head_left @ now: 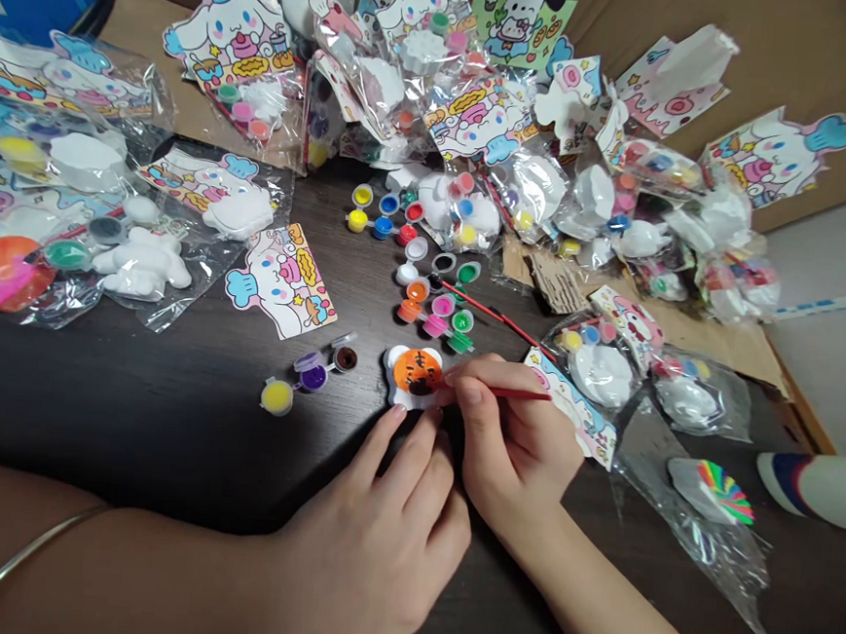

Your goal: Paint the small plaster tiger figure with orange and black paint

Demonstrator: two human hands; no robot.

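Note:
A small white plaster figure (415, 375), painted orange with dark stripes, lies on the dark table (167, 404). My left hand (383, 539) rests flat just below it, its fingertips touching the figure's lower edge. My right hand (508, 441) grips a thin red paintbrush (519, 394), whose tip meets the figure's right side. A strip of three small paint pots (308, 374), yellow, purple and brown, sits to the left of the figure.
Several open paint pots (432, 293) and a second red brush (496, 315) lie behind the figure. Cellophane bags with white figures and cartoon cards (286, 282) crowd the back, left and right. A rainbow-painted piece (724, 489) lies at right on brown cardboard's edge (791, 375).

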